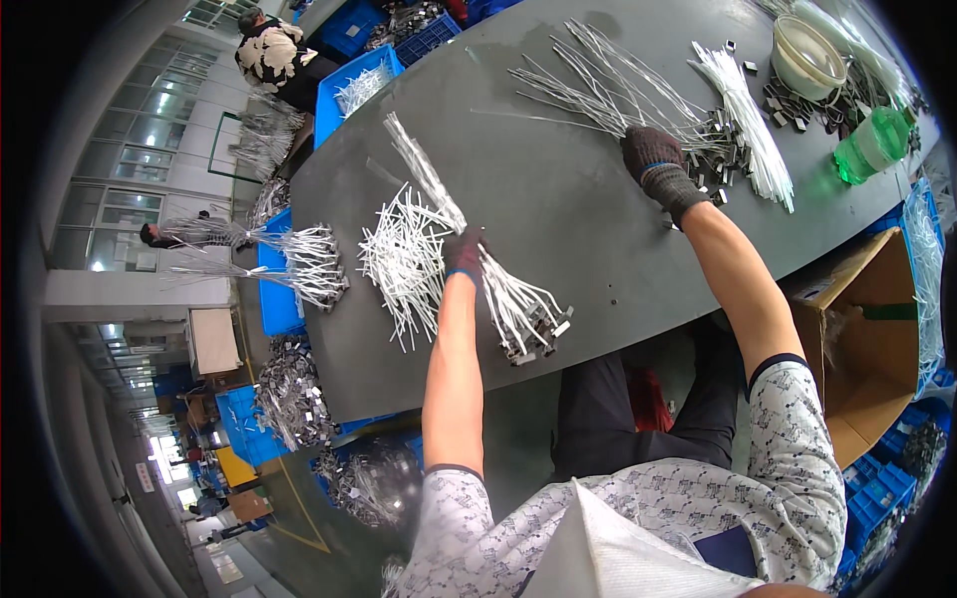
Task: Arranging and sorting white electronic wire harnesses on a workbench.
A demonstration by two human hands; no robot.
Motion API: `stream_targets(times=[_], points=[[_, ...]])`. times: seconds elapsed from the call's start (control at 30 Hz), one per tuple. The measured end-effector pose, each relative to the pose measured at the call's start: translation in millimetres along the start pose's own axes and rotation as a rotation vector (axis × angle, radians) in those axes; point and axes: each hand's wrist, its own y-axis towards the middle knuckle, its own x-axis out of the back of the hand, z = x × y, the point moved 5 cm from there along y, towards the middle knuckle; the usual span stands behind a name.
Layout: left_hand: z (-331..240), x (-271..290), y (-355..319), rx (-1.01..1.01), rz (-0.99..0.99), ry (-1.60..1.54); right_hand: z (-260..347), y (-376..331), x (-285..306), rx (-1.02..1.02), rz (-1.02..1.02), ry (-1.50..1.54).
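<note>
My left hand (pixel 464 251), in a dark glove, is closed around a bundle of thin strips. Its silvery ends (pixel 424 167) stick out beyond the hand, and the white-sleeved part (pixel 513 289) fans back toward the table's near edge, ending in dark blocks (pixel 538 337). Left of that hand lies a loose heap of white sleeves (pixel 402 264). My right hand (pixel 655 162), also gloved, rests with curled fingers at the block end of a spread of bare silvery strips (pixel 618 85). Its fingertips are hidden, so what they pinch does not show.
The dark table (pixel 558 219) carries a white-sleeved bundle (pixel 748 125), a pale bowl (pixel 805 60) and a green bottle (pixel 872 145) at right. An open cardboard box (pixel 847 339) stands beside it. Blue crates (pixel 282 289) line the left edge. Another person (pixel 274 55) is far left.
</note>
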Motion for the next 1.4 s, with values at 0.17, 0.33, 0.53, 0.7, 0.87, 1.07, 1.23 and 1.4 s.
stream_targets(times=[0.17,0.33,0.53,0.7,0.87,1.07,1.23,1.4], points=[[-31.0,17.7,-50.3,0.082,-0.038,-0.264,-29.7,2.3,-26.6,-0.113,0.002,-0.037],[-105.6,51.1,-127.8,-0.255,0.058,-0.552,25.6,-71.9,-2.1,-0.004,-0.044,0.272],[-157.2,33.2,-172.5,-0.663,-0.093,-0.481,-22.4,-213.1,-28.0,-0.249,-0.077,0.625],[-157.2,26.5,-187.8,-0.578,-0.147,-0.411,-64.5,-281.1,-28.6,-0.365,-0.078,0.776],[-163.1,37.5,-188.5,-0.595,-0.358,-0.549,-156.5,-286.7,-0.7,-0.436,-0.339,0.585],[-141.6,37.5,-170.4,-0.572,-0.144,-0.557,-260.0,-229.6,35.2,-0.658,-0.486,0.300],[-144.8,29.9,-163.3,-0.330,-0.306,-0.499,-299.5,-191.3,31.2,-0.711,-0.250,0.130],[-145.8,19.0,-158.8,-0.288,-0.253,-0.517,-326.8,-227.3,31.1,-0.676,-0.764,0.234]])
